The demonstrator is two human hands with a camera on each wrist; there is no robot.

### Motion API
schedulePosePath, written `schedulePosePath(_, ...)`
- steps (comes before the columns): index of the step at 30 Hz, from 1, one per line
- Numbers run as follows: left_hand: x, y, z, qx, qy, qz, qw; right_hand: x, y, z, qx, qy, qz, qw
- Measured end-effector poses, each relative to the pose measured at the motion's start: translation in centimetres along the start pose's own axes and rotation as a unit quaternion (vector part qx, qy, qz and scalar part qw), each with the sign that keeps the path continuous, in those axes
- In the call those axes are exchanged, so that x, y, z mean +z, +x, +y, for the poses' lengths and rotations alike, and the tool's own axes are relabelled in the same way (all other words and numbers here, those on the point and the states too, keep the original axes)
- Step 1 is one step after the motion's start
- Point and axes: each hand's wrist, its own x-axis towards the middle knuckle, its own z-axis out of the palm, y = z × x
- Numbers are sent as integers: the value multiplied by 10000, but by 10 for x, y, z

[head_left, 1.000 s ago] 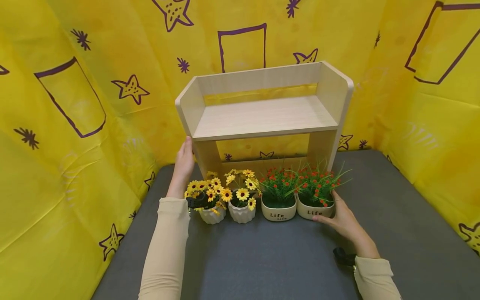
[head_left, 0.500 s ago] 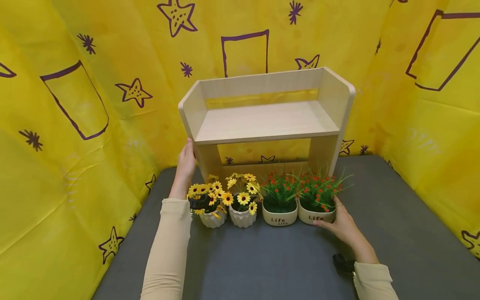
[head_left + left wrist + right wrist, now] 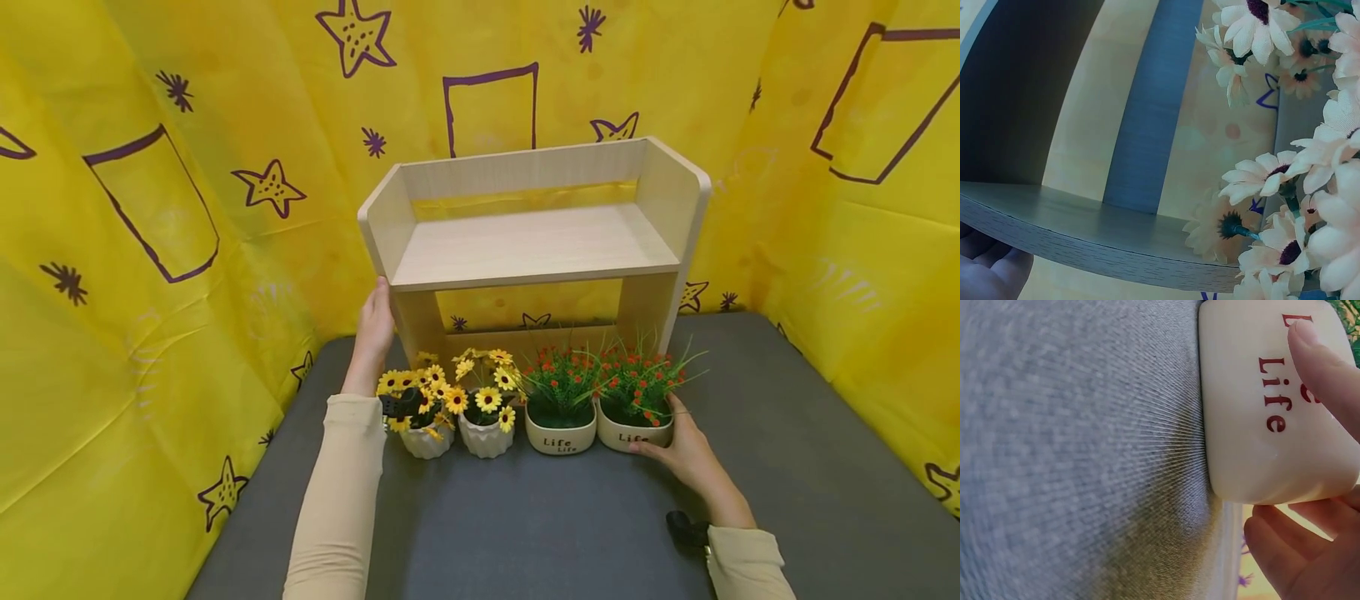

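My left hand [image 3: 373, 329] rests against the outer left side of a pale wooden shelf [image 3: 536, 242]. In the left wrist view, the fingers of my left hand [image 3: 988, 272] lie along the outer face of the side panel [image 3: 1097, 250]. My right hand [image 3: 686, 446] grips the rightmost cream pot [image 3: 618, 435], which holds red-flowered greenery. Its thumb lies over the "Life" lettering, and the other fingers touch the side of the pot [image 3: 1254, 456]. Left of it in the row stand a matching cream pot [image 3: 561, 437] and two white ribbed pots [image 3: 486, 437] of yellow daisies.
The row of pots stands on a grey table [image 3: 517, 533], in front of the shelf's lower opening. Behind the shelf hangs a yellow cloth [image 3: 300, 100] with purple drawings, and it also encloses both sides.
The whole scene sits slightly lower in the head view than a second ago. Both hands keep their places on the shelf and the right pot.
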Motion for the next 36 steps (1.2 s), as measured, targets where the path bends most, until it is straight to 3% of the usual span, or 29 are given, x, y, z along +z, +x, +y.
schedulePosePath(11, 2, -1, -1, 103, -69, -16, 9999, 2, 0, 4, 131, 183, 78, 9997)
schedulePosePath(26, 1, 1, 0, 153, 13, -8, 9999, 1, 7, 10, -103, 697, 134, 9974)
schedulePosePath(36, 2, 2, -1, 187, -14, -7, 9998, 0, 5, 11, 241, 688, -180, 9972)
